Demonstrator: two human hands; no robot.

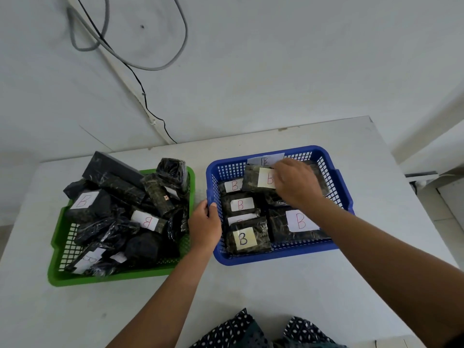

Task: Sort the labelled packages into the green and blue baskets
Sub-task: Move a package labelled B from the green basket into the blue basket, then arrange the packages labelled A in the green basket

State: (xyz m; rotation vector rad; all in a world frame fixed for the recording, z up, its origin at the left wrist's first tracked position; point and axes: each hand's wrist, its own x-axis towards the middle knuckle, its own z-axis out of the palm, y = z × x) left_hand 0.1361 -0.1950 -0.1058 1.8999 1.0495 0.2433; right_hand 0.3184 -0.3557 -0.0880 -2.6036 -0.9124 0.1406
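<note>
A blue basket [339, 187] sits right of centre on the table, holding several black wrapped packages with white or yellow labels marked B. My right hand [295, 183] reaches into it and grips a package with a yellow B label [253, 179] near the far side. My left hand [204, 223] grips the blue basket's left rim. A green basket [57, 247] at the left is piled with several black wrapped packages, some with B labels [84, 200].
The white table [276, 297] stands against a white wall with grey and black cables [140, 64] hanging on it. Its right edge drops to a tiled floor. Patterned dark cloth [241, 332] shows at the bottom edge.
</note>
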